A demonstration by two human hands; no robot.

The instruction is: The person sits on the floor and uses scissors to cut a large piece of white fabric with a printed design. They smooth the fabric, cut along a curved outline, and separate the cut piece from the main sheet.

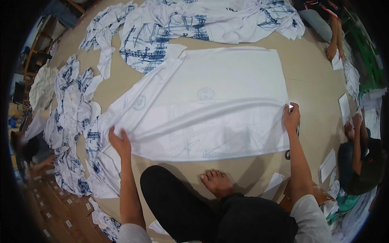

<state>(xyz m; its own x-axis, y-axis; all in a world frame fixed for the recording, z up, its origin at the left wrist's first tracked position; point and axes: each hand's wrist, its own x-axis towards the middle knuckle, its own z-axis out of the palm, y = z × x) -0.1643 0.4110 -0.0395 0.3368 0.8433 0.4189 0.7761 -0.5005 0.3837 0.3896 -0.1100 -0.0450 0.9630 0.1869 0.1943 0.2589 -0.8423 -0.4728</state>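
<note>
While spread: white shirt [210, 101], pale emblem [206, 94].

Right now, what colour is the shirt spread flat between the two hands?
The shirt is white, with a faint blue-grey line drawing showing through; the head view shows it best.

Garment workshop floor: heaped printed shirts [73, 105]

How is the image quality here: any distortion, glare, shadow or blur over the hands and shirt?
Head view: fisheye bends the edges, with black corners; the white shirt is evenly lit, without glare; a soft shadow falls by the foot; left hand and right hand look sharp.
</note>
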